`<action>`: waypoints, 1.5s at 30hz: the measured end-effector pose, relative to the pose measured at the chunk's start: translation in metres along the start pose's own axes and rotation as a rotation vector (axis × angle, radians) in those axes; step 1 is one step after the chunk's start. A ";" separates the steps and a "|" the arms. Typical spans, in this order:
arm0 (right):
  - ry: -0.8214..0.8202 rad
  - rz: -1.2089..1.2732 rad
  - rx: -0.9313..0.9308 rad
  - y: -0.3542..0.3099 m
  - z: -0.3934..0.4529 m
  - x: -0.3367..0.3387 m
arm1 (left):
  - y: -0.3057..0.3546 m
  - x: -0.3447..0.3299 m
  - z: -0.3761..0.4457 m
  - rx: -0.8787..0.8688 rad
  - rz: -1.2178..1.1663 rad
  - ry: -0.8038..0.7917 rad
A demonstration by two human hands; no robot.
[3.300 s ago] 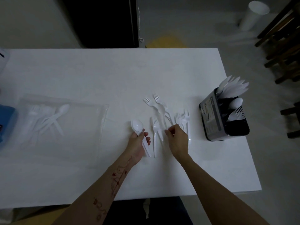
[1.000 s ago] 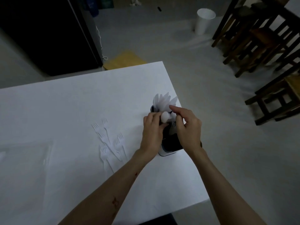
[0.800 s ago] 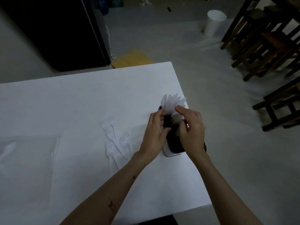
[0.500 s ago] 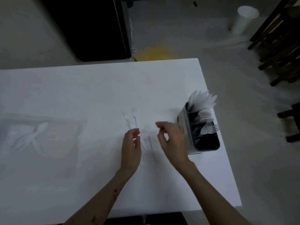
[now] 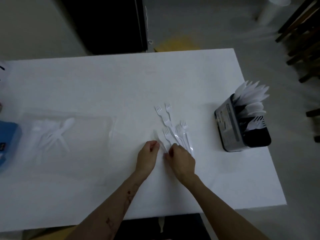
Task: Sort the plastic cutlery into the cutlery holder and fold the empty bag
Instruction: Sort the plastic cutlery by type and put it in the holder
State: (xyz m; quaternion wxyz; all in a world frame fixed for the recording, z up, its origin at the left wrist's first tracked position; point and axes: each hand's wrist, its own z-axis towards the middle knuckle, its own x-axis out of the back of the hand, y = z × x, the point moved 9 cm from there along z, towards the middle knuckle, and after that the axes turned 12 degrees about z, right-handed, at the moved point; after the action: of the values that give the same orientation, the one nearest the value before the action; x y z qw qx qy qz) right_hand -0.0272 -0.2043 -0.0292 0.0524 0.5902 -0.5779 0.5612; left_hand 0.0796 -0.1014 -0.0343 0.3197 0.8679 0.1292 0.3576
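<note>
Several white forks (image 5: 170,129) lie mid-frame on the worktop (image 5: 103,84), both hands, left hand (image 5: 148,156) and right hand (image 5: 181,159), curling onto their handles; best gathered tines-aligned before the holder (image 5: 230,132) at right.

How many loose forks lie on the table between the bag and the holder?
6 forks show: two at the far end, one just below, three nearer the hands. More may hide under the right hand.

I see a white bench (image 5: 103,84). On it lie loose forks (image 5: 173,130) mid-bench, a clear bag (image 5: 72,135) with cutlery at left, a blue box (image 5: 7,141) at the left edge, and the holder (image 5: 230,129) at right.
</note>
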 end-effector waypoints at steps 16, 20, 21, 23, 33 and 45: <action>0.183 0.052 -0.151 0.014 -0.009 0.016 | -0.020 -0.013 -0.001 0.335 -0.758 -0.336; 0.133 0.153 -0.151 0.015 -0.009 0.011 | -0.026 -0.014 -0.002 0.344 -0.784 -0.341; 0.131 0.219 -0.129 0.012 -0.011 0.011 | -0.025 -0.016 -0.002 0.336 -0.785 -0.347; 0.086 0.330 -0.059 0.003 -0.015 0.009 | -0.022 -0.020 -0.003 0.311 -0.790 -0.372; 0.277 0.221 -0.077 0.009 0.004 0.039 | -0.017 -0.022 0.005 0.332 -0.960 -0.289; 0.117 0.228 -0.002 0.009 0.015 0.026 | -0.008 -0.019 0.012 0.280 -0.967 -0.253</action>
State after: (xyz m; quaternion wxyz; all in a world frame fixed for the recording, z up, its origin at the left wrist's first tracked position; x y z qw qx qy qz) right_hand -0.0324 -0.2345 -0.0208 0.0223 0.4871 -0.6376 0.5965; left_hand 0.0747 -0.1089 -0.0562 0.3423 0.7798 0.5225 0.0406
